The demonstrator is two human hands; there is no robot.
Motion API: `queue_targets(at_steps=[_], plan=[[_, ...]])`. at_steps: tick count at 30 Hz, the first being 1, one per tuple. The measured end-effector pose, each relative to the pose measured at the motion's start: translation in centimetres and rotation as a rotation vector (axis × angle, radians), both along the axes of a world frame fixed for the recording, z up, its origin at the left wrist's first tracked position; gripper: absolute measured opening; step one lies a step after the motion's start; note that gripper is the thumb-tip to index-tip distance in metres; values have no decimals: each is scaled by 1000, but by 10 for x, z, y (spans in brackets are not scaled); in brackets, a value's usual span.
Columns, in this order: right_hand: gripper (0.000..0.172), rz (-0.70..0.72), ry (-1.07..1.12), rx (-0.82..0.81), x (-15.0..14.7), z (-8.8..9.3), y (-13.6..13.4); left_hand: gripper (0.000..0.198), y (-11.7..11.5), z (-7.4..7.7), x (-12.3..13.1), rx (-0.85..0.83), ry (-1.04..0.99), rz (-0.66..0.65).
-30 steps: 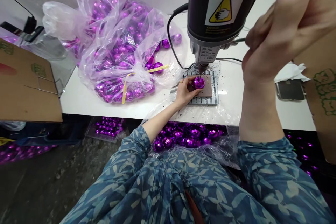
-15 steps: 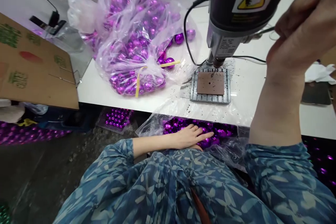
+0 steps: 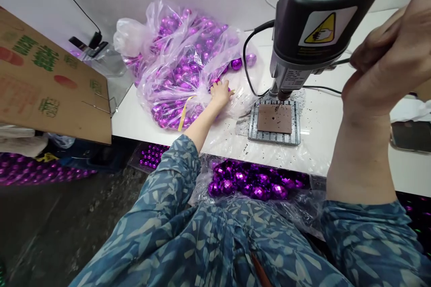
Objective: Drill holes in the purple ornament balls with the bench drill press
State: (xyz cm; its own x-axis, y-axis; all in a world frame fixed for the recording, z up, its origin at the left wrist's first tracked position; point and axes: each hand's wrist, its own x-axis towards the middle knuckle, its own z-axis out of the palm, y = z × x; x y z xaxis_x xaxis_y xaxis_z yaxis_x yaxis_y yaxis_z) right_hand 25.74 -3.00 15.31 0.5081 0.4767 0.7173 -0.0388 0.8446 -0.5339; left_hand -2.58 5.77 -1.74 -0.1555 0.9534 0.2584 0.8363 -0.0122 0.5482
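white table (image 3: 319, 148): ball bag (image 3: 178, 71), drill plate (image 3: 274, 122)

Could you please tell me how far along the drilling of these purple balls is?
Likely done: the faceted balls in the lap bag. In hand: the left hand reaches into the table bag; the right hand grips the drill lever; the drill plate is bare. Left: that bag looks mostly full.

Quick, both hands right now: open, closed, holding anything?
Left hand: at the bag mouth, on a purple ball; grip unclear.
Right hand: closed on drill press lever.
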Motion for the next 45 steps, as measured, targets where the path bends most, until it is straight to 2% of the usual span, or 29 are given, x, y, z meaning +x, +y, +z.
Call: queue_targets(at_steps=[2,4,6,8,11,14,18,23,28,33,39,42,45], plan=[[66,22,-11,24,0,0,-2,24,-1,5,3,-46,22,-5],[63,27,-22,47,1,-1,-2,25,-13,9,6,12,-94,-55],[63,26,-24,69,2,-2,-1,31,-29,12,6,52,-356,-128],[63,26,-18,102,1,-2,1,34,-48,12,6,1,-663,-216],[61,14,-34,101,-1,0,-1,40,-77,4,17,-199,-981,-364],[62,-25,-56,71,-3,3,-7,47,-101,-11,43,-307,-1079,-431],[66,-58,-80,40,-3,5,-10,62,-110,-33,79,-226,-1100,-392],[70,-94,-75,80,-1,2,-2,64,-96,-48,101,-133,-1022,-418],[71,-89,-93,74,-2,0,-2,62,-91,-49,107,-152,-981,-473],[69,-71,-55,48,-4,0,-8,62,-96,-46,113,-148,-836,-491],[68,-67,-54,90,-1,-1,-6,58,-112,-41,123,-10,-603,-531],[65,-66,-61,95,-1,-4,-7,57,-116,-42,125,14,-564,-540],[69,-82,-84,94,-2,-11,-12,58,-115,-44,125,16,-559,-551]])
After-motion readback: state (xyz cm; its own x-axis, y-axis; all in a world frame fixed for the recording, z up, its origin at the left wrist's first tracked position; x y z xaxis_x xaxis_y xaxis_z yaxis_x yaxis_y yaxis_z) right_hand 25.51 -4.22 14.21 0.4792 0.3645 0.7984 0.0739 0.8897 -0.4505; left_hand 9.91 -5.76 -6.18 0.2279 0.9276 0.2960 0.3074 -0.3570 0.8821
